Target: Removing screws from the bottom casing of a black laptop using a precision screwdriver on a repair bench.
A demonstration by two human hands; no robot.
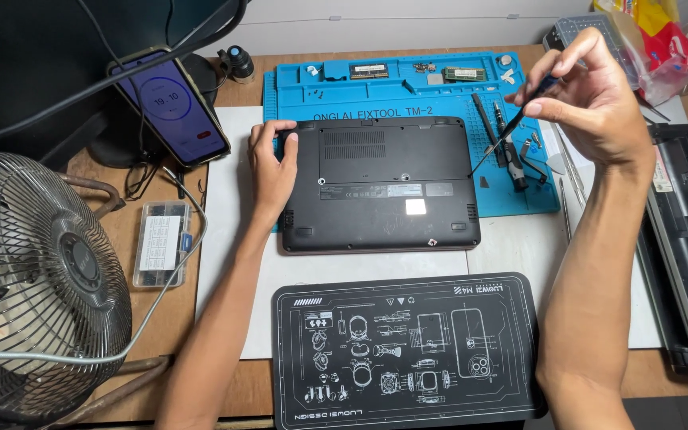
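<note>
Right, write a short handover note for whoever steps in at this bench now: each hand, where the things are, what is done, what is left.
Left hand: pressed on the left edge of the black laptop, which lies bottom-up, partly on the blue repair mat.
Right hand: holds a thin screwdriver, tip at the laptop's right edge near its top corner.
Nearby: spare drivers on the mat right of the laptop, small parts in the mat's top trays, a clear parts box to the left.
Done: laptop flipped and steadied.
Left: the bottom cover is still on.
</note>
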